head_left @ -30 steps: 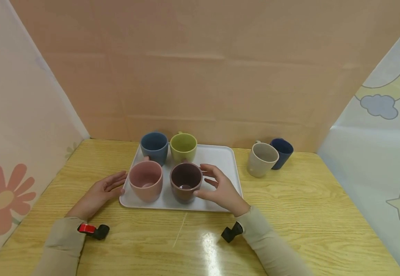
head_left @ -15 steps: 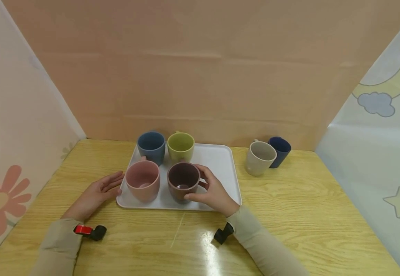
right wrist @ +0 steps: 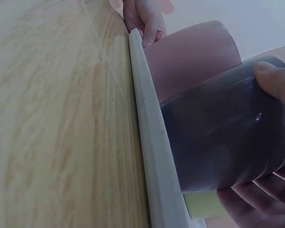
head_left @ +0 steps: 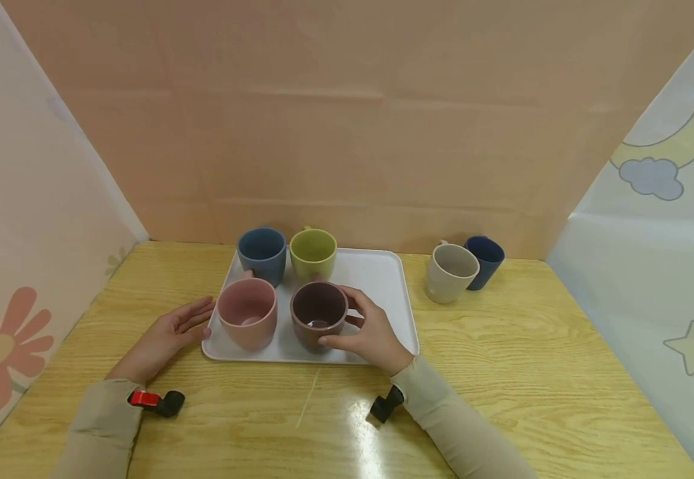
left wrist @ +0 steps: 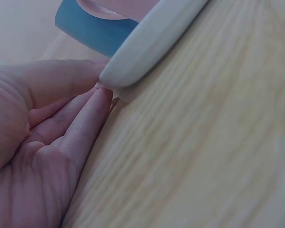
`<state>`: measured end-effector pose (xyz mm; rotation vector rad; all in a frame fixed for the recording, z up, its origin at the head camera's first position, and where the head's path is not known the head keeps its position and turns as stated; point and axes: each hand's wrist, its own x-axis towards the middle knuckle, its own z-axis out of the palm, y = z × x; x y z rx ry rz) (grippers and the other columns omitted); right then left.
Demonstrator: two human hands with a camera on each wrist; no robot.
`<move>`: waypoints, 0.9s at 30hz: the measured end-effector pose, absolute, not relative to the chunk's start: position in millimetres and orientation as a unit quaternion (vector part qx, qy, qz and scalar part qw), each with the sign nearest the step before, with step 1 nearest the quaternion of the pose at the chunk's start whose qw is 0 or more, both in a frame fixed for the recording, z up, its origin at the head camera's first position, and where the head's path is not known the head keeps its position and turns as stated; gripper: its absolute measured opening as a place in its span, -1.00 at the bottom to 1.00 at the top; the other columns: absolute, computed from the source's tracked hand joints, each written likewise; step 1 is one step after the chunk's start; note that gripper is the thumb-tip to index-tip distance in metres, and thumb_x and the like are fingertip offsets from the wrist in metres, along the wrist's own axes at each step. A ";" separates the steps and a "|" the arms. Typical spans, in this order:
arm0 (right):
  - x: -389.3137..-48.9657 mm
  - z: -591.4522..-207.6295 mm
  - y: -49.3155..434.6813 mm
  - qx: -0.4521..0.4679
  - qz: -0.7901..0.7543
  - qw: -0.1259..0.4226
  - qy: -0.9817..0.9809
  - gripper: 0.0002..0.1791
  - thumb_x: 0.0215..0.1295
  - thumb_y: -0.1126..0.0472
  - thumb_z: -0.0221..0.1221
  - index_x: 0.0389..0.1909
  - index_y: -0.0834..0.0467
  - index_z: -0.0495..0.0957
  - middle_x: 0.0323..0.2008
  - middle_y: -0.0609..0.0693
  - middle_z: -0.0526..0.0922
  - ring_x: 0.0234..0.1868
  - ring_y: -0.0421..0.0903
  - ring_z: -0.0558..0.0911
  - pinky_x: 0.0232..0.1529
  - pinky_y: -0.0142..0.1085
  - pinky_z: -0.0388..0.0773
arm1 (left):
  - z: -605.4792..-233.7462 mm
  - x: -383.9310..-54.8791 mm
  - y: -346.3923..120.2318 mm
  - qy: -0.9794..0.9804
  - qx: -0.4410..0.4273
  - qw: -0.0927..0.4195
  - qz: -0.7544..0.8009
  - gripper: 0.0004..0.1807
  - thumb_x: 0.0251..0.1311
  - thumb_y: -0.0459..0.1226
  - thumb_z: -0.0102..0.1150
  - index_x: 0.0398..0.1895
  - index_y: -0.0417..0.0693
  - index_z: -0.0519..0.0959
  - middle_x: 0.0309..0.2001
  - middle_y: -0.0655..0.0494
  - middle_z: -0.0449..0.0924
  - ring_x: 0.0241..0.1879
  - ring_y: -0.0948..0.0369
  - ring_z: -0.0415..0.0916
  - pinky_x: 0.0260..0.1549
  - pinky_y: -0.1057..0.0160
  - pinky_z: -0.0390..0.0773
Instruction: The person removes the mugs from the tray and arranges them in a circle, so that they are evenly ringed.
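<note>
My right hand (head_left: 373,332) grips the dark plum mug (head_left: 307,332) from its right side, thumb at the near side and fingers round the far side. The mug stands upright over the front of the white tray (head_left: 376,273). To its left is a pink mug (head_left: 249,332), handle toward the back. My left hand (head_left: 170,336) is at the tray's left edge; in the left wrist view its thumb and fingertips (left wrist: 102,97) pinch the rim. A blue mug (head_left: 265,266) and a yellow-green mug (head_left: 312,266) stand behind on the tray.
Right of the tray, a cream mug (head_left: 445,283) and a navy mug (head_left: 487,266) stand close together on the wooden table (head_left: 502,352). A brown backdrop (head_left: 347,146) rises along the table's back, with patterned white sheets at both sides.
My right hand has closed in on the plum mug from the right, its fingers now round the wall. The view has shifted slightly; the mugs and left hand keep their places.
</note>
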<state>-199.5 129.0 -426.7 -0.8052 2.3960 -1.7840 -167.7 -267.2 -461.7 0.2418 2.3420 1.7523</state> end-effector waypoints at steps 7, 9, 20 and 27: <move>-199.4 -428.0 132.5 -0.257 -0.568 -0.005 0.782 -0.08 -0.11 0.22 0.63 0.36 -0.01 0.45 0.21 -0.10 0.59 0.17 -0.07 0.57 0.04 -0.14 0.64 | -460.6 -166.9 -267.8 0.794 0.083 0.105 0.593 -0.18 0.46 -0.13 0.17 0.61 -0.19 0.03 0.52 -0.26 0.15 0.19 0.61 0.37 0.08 0.60 0.38; -200.0 -427.8 134.3 -0.255 -0.568 -0.011 0.782 -0.09 -0.10 0.23 0.63 0.35 0.00 0.46 0.20 -0.10 0.59 0.15 -0.06 0.58 0.02 -0.16 0.65 | -460.1 -167.0 -267.8 0.795 0.083 0.105 0.592 -0.18 0.46 -0.12 0.17 0.61 -0.19 0.03 0.52 -0.25 0.15 0.19 0.61 0.37 0.08 0.60 0.38; -205.6 -414.7 150.6 -0.253 -0.567 -0.073 0.780 -0.12 -0.11 0.31 0.61 0.33 0.10 0.48 0.20 0.02 0.60 0.11 0.00 0.60 -0.08 -0.19 0.69 | -460.1 -166.3 -270.0 0.804 0.069 0.110 0.581 -0.16 0.43 -0.06 0.20 0.61 -0.13 0.06 0.52 -0.15 0.21 0.26 0.55 0.34 0.08 0.63 0.34; -209.2 -401.4 166.4 -0.228 -0.563 -0.097 0.788 -0.11 -0.11 0.33 0.61 0.33 0.13 0.48 0.19 0.05 0.60 0.12 0.02 0.59 -0.07 -0.23 0.68 | -458.6 -166.0 -268.3 0.798 0.082 0.103 0.588 -0.18 0.44 -0.10 0.19 0.61 -0.14 0.07 0.51 -0.16 0.22 0.29 0.49 0.34 0.09 0.61 0.36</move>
